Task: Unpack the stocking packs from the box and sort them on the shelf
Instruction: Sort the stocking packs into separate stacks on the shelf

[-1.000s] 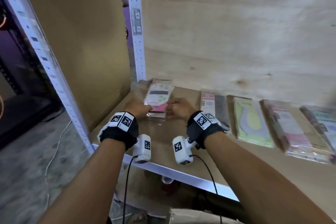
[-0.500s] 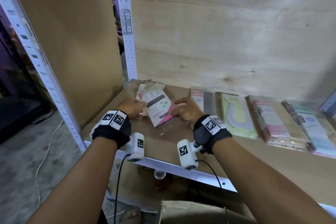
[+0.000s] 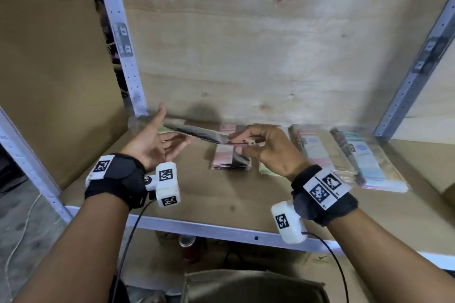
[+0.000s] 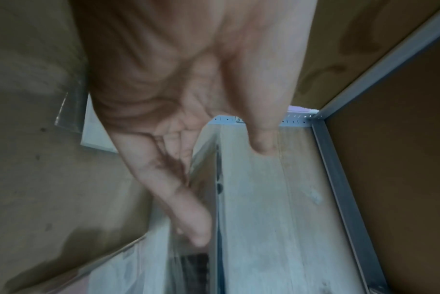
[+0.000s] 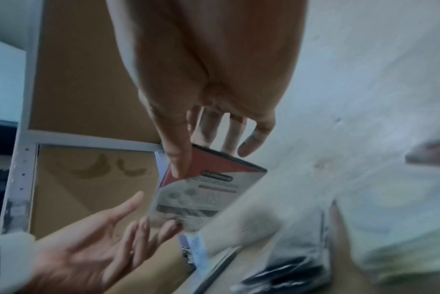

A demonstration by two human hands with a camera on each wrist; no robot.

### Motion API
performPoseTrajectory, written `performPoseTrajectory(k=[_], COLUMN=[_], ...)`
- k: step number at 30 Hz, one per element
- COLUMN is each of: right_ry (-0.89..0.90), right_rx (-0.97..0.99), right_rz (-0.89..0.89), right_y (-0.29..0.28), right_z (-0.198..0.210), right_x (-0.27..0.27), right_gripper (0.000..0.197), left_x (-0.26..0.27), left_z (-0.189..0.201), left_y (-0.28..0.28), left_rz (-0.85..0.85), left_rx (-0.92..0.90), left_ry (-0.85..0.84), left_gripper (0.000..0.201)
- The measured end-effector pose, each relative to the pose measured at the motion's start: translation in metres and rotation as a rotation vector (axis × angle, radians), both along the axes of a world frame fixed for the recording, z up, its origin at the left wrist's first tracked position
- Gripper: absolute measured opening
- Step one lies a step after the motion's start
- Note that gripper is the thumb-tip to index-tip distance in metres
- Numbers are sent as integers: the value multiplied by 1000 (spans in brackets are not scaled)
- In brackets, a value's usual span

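Observation:
A flat stocking pack [image 3: 197, 133] with a red and white card [image 5: 208, 185] is held edge-on above the shelf [image 3: 197, 194]. My right hand [image 3: 237, 140] pinches its right end, thumb [image 5: 176, 159] on the printed face. My left hand [image 3: 173, 128] is open, palm turned up, with its straight fingers [image 5: 140, 230] at the pack's other end. Several packs lie in a row on the shelf: a pink and black one [image 3: 230, 158], a green one [image 3: 267, 170] partly behind my right wrist, a pink one [image 3: 312, 147] and a teal one [image 3: 369, 162].
A plywood back wall [image 3: 246, 56] and a brown side panel [image 3: 49, 69] close in the shelf between white metal uprights [image 3: 123, 56]. Below the shelf's front rail [image 3: 221, 229] stand a red can [image 3: 187, 243] and a brown cardboard box [image 3: 246, 285].
The pack lay flat on the shelf under both hands. Now my right hand has lifted it and turned it edge-on, and my left hand has let go and opened.

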State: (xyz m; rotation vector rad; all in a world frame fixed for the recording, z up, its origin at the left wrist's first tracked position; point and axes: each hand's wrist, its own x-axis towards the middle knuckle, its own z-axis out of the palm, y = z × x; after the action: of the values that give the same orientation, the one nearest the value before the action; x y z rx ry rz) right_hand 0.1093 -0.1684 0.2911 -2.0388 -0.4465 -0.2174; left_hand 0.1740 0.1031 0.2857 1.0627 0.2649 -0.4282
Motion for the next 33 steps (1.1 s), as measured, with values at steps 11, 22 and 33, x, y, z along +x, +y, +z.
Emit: performPoseTrajectory(k=[11, 22, 33], right_ry=[-120, 278, 363], right_rx=[-137, 636, 372], right_rz=[-572, -422, -202], right_y=[-76, -91, -100], right_z=[-23, -28, -26], right_x=[-9, -10, -29], right_gripper=[13, 18, 19], left_x=[-8, -36, -2], left_z=[-10, -36, -35], left_y=[-63, -160, -142], left_rz=[-45, -371, -148], left_rx=[-95, 132, 220], left_ry=[-75, -146, -317], left_gripper=[37, 70, 52])
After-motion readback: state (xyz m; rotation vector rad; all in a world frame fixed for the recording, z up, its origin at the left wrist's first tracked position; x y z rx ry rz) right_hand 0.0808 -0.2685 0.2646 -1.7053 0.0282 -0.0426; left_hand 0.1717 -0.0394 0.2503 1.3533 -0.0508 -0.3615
